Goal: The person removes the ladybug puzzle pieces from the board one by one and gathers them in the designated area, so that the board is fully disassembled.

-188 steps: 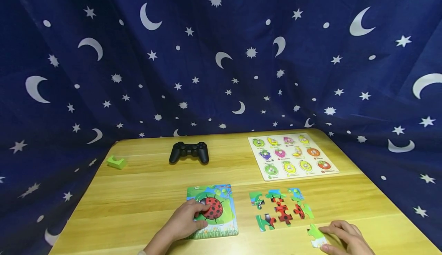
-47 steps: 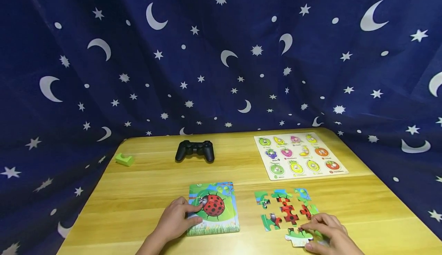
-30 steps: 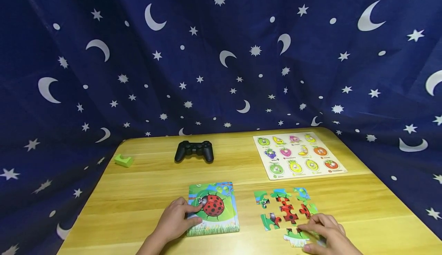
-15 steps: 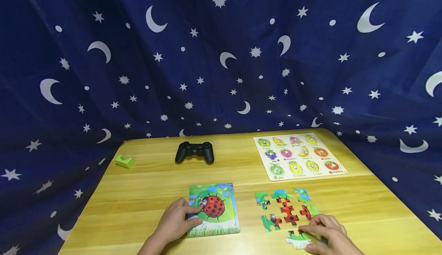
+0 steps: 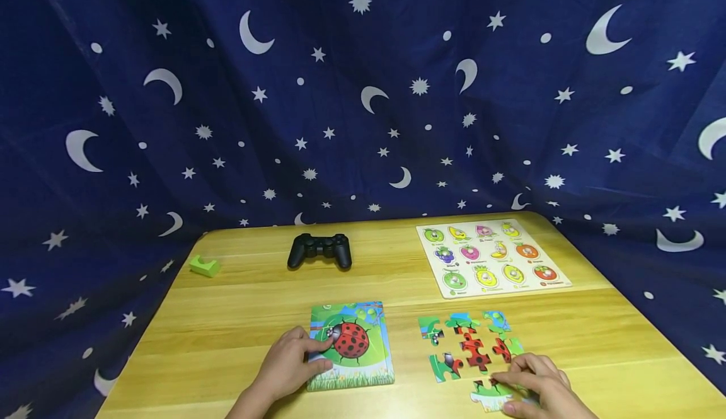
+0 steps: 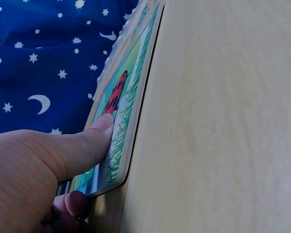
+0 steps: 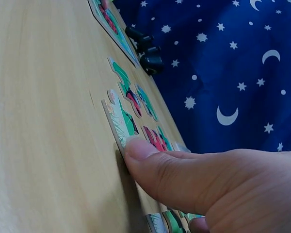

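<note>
My left hand (image 5: 288,363) rests on the left part of a square ladybug puzzle board (image 5: 368,373); its thumb lies on the printed face in the left wrist view. Other left fingertips show beside the board's edge, partly hidden. With thumb and finger my right hand (image 5: 541,386) pinches a green-and-white puzzle piece (image 5: 490,396) on the table. In the right wrist view the thumb (image 7: 143,148) covers one end of that puzzle piece (image 7: 119,116). Another puzzle piece (image 7: 157,222) lies just beyond it, mostly behind the hand.
Several loose puzzle pieces lie in rough rows around a red center piece (image 5: 475,352). A fruit peg board (image 5: 493,258) lies at the back right. A black game controller (image 5: 320,251) and a green block (image 5: 204,266) sit farther back on the wooden table (image 5: 255,305).
Around six seconds ago my right hand was at a green-and-white corner piece farther right; now it is at the bottom middle piece, nudged slightly toward me lately. The left hand stays on the board.
</note>
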`<state>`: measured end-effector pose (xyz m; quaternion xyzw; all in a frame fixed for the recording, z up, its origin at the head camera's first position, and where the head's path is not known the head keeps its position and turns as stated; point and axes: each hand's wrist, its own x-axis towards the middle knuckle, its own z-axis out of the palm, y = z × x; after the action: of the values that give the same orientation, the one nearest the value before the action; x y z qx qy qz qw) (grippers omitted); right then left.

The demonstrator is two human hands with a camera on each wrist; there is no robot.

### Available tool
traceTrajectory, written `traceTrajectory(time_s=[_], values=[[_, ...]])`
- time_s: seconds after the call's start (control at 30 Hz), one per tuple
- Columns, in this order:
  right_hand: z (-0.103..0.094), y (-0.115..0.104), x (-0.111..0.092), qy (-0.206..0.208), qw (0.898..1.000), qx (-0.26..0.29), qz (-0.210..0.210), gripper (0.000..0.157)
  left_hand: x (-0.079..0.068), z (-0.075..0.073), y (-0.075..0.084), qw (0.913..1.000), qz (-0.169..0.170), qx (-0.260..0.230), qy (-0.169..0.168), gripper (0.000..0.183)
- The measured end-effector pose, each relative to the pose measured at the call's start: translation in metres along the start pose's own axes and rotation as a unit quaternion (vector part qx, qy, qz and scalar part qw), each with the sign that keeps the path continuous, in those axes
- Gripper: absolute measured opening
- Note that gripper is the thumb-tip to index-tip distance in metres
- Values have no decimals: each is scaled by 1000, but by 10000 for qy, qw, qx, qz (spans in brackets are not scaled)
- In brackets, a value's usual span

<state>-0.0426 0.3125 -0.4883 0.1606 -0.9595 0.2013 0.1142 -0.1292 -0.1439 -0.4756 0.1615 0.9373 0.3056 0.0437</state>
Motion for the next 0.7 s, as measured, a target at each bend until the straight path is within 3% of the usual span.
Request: traceTrajectory(time_s=[0.2, 0.47, 0.7], values=[[-3, -1, 1, -58, 10000, -3, 40, 32, -1, -1, 1, 10000, 18, -26, 20, 46], [-8, -19, 21, 351, 9993, 132, 30, 32, -3, -2, 1, 9999, 36, -76, 54, 47], [-10, -52, 51, 648, 9956, 332, -593, 32, -2, -1, 0, 10000, -18, -82, 39, 46]])
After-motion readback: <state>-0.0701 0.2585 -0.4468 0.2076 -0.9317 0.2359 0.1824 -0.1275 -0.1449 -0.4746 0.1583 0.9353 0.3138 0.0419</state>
